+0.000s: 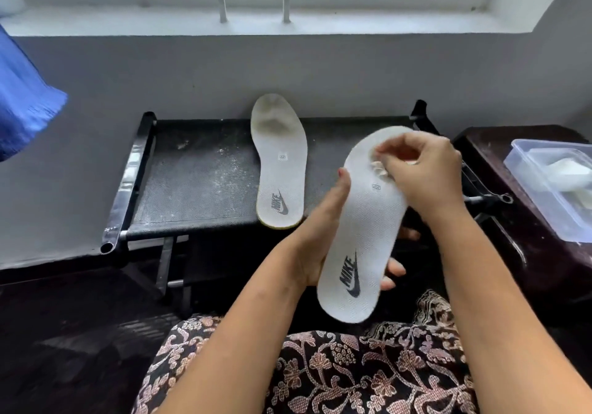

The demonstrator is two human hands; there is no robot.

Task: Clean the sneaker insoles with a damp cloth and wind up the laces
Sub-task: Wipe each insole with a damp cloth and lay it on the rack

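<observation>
My left hand (315, 237) holds a white insole (365, 240) with a dark logo from underneath, tilted above my lap, its heel toward me. My right hand (423, 170) is closed on a small white cloth (379, 168) and presses it against the upper half of that insole. A second white insole (279, 163), with greyish marks at its toe end, lies flat on the black fabric rack (198, 176) in front of me. No laces are in view.
A clear plastic container (557, 189) with white contents stands on a dark wooden table (512, 253) at the right. A blue cloth (22, 99) hangs at the left. A wall and a window sill (256, 19) lie behind the rack.
</observation>
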